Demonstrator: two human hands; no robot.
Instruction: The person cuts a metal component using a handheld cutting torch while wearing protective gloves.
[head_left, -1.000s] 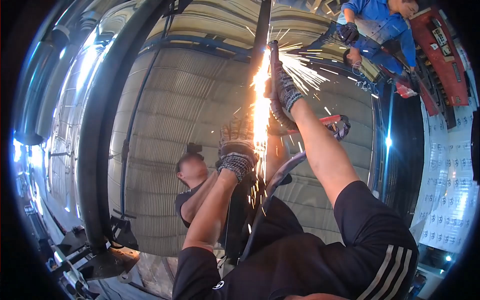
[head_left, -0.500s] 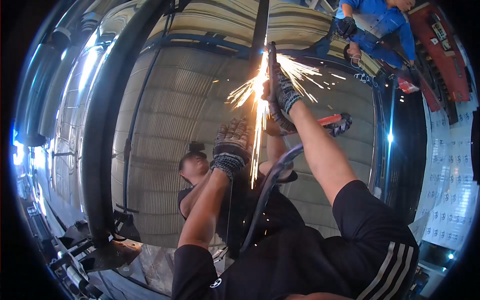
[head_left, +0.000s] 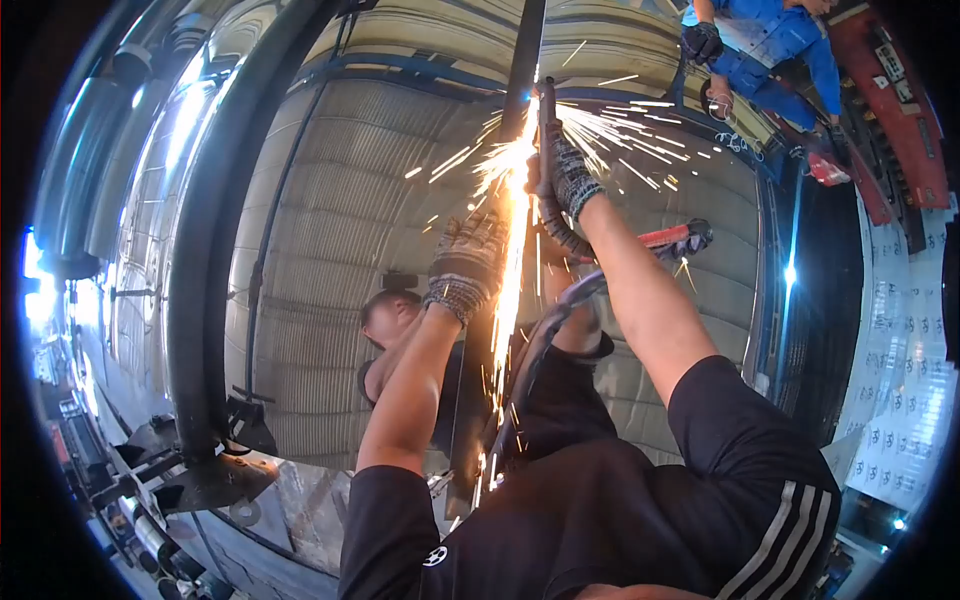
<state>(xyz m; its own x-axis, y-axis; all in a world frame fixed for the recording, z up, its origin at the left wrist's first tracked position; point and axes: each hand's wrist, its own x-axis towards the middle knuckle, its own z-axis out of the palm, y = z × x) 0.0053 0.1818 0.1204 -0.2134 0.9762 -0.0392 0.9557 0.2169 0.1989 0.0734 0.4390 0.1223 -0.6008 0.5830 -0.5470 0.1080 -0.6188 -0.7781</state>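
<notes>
In a striped knit glove, my left hand (head_left: 466, 262) lies against a dark metal bar (head_left: 522, 70), its fingers apart and stretched upward. My right hand (head_left: 572, 175), gloved alike, is wrapped round a black torch (head_left: 547, 130) whose tip touches the bar near the top. Bright sparks (head_left: 518, 165) spray from that contact to both sides and stream down along the bar. A thick dark cable (head_left: 545, 335) runs from the torch down toward my body. Glare hides part of the bar.
A reflective ribbed panel (head_left: 330, 260) mirrors me behind the bar. A thick dark beam (head_left: 205, 230) stands at the left. At the upper right, a person in blue (head_left: 765, 50) is beside a red bench (head_left: 890, 100). Printed white sheeting (head_left: 900, 370) hangs at the right.
The sparks spread wider to the right and their stream reaches farther down. The torch tip and both my hands have barely shifted. The person in blue has moved slightly.
</notes>
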